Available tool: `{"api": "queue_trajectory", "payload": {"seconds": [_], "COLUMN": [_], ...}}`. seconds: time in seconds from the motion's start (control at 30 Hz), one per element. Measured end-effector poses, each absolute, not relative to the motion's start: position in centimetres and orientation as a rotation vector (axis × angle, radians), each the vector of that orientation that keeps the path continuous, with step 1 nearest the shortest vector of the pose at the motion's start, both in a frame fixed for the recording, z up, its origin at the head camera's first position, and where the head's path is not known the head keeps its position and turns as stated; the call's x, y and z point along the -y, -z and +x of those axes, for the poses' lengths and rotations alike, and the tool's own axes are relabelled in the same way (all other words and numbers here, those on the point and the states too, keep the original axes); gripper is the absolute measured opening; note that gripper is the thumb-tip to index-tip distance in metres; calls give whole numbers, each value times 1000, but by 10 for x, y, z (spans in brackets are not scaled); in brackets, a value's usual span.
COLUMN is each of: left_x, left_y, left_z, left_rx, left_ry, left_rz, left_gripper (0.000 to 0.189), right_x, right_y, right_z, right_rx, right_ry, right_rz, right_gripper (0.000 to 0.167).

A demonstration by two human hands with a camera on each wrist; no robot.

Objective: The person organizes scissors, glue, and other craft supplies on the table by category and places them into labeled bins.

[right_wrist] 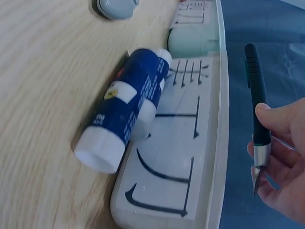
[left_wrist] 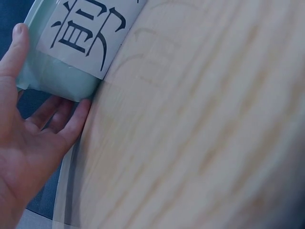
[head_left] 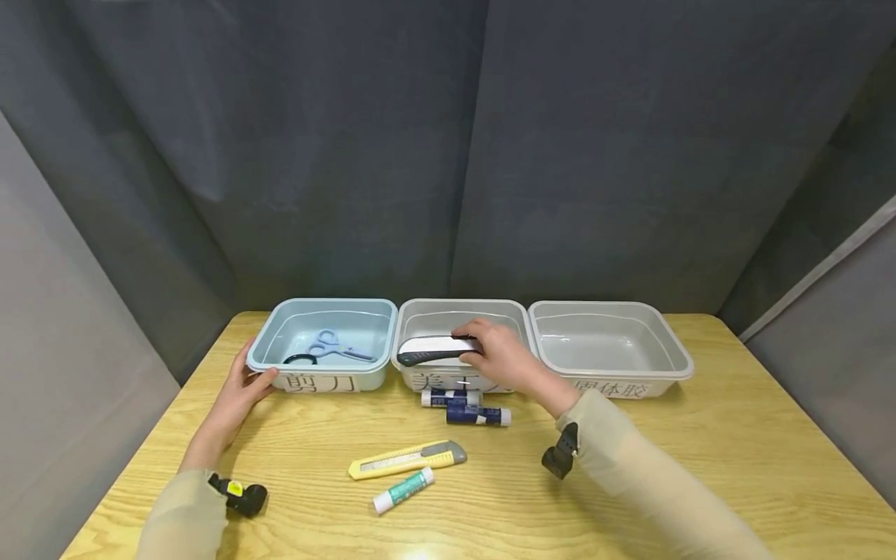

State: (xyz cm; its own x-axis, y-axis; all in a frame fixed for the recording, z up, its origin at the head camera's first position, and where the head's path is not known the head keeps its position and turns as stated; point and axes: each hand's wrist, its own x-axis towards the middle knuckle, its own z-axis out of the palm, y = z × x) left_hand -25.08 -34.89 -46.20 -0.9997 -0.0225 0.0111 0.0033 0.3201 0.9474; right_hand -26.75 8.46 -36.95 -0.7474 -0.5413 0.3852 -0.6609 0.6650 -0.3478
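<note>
My right hand (head_left: 500, 354) pinches a black and white utility knife (head_left: 437, 349) by one end, above the middle grey bin (head_left: 521, 311). In the right wrist view, the utility knife (right_wrist: 256, 90) shows its dark body side-on, with a metal tip near the fingers. At the far left, my left hand (head_left: 234, 397) touches the front left corner of a light blue bin (head_left: 388, 319), thumb on the front and fingers along the side. The left wrist view shows the hand (left_wrist: 33, 148) with fairly straight fingers against that bin. Blue scissors (head_left: 336, 348) and a black-handled item (head_left: 301, 358) lie inside it.
Another grey bin (head_left: 672, 350) stands at the right of the row. Two dark blue glue sticks (head_left: 476, 414) lie before the middle bin. Nearer the front are a yellow utility knife (head_left: 406, 460) and a green and white glue stick (head_left: 404, 490). Dark curtains (head_left: 448, 155) hang behind the table.
</note>
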Motion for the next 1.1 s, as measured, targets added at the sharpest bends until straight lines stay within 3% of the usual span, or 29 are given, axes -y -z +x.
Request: {"api": "queue_trajectory", "payload": {"seconds": [1.1], "left_x": [345], "left_y": [463], "left_z": [-247], "left_rx": [2517], "left_ry": [1809], "left_rz": [-12], "left_gripper": [76], "right_x": [-99], "right_y": [400], "right_z": [-329], "right_rx": [2745], "right_ry": [-743], "right_rz": [722], "right_gripper": [30]}}
